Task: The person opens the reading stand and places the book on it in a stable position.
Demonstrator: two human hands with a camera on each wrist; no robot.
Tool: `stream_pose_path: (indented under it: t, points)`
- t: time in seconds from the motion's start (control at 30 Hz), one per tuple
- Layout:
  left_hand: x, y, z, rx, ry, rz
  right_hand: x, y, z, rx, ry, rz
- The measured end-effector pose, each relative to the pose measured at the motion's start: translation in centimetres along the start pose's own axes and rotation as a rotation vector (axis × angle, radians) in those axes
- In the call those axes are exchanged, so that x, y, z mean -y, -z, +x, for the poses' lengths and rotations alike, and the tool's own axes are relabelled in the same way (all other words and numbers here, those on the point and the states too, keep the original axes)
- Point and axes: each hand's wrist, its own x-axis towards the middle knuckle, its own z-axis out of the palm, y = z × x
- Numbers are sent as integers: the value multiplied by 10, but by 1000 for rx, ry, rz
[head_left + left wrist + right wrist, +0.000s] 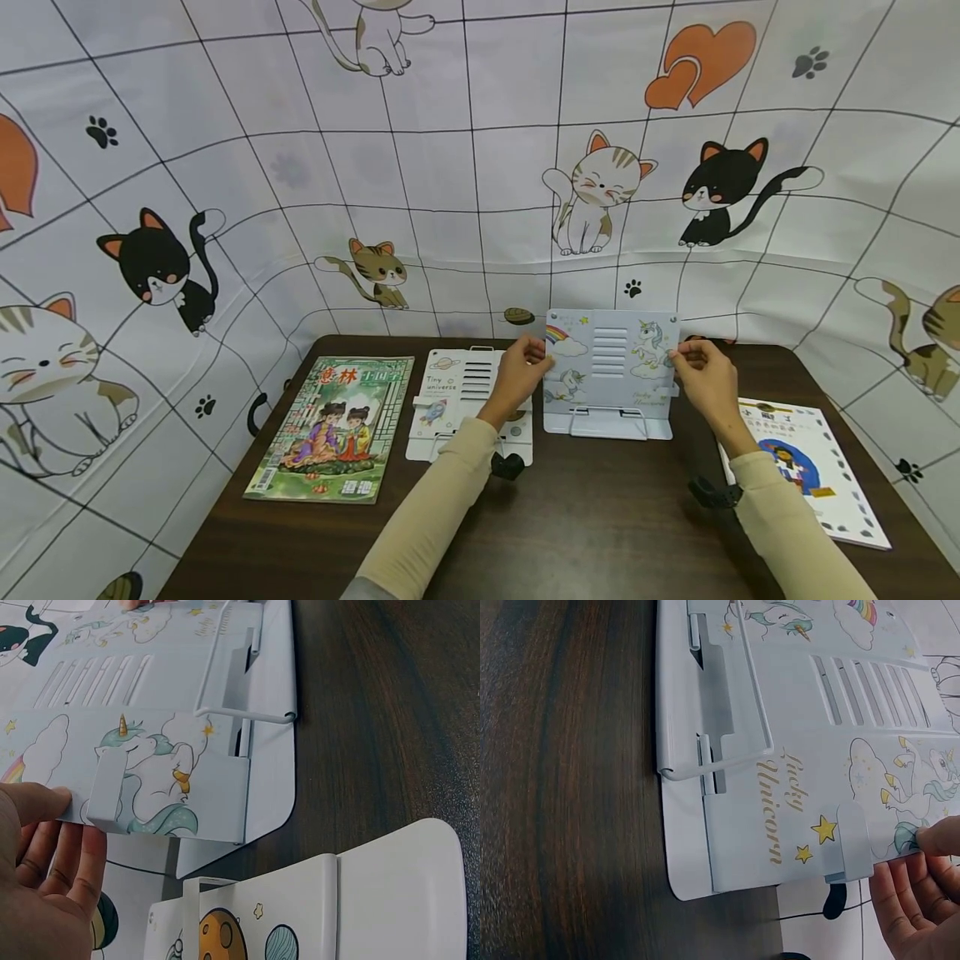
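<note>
A pale blue book stand (609, 379) with unicorns, clouds and a rainbow stands with its slotted panel raised near the back of the table. My left hand (516, 375) pinches the panel's left edge between thumb and fingers. At the opposite edge, my right hand (707, 382) pinches it too, thumb on the printed face. The left wrist view has the left hand (52, 877) beside a small side clip. Gold "Lucky Unicorn" lettering and a wire page holder (761, 712) appear in the right wrist view, with the right hand (922, 904) near another clip.
A second, white book stand (423, 417) with planets lies left of the raised one, partly behind my left forearm. Farther left lies a green magazine (330, 442). A white book (832, 467) rests at the right, partly under my right forearm. Cat-print cloth hangs behind the dark table (592, 533).
</note>
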Motion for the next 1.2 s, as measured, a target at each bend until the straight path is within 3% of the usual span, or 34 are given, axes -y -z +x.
stream_pose_path:
  t: [0.27, 0.37, 0.5, 0.6, 0.73, 0.83, 1.07, 1.2]
  points:
    - [-2, 1, -1, -2, 7, 7, -5, 9, 2, 72, 64, -18]
    - [-6, -3, -4, -82, -2, 17, -10, 24, -2, 97, 74, -59]
    - [-16, -15, -13, -256, -90, 36, -21, 52, -9, 87, 61, -168]
    - [-27, -27, -24, -277, -193, 51, -31, 75, -16, 109, 35, -255]
    - [-42, -48, -41, -138, -306, 44, -42, 100, -24, 159, -33, -328]
    - [-53, -65, -54, -6, -317, 40, -51, 113, -29, 177, -75, -388]
    - [-64, -111, -81, 269, -150, 11, -71, 135, -36, 285, -166, -520]
    - [-66, -130, -95, 383, -52, 33, -78, 140, -40, 342, -242, -605]
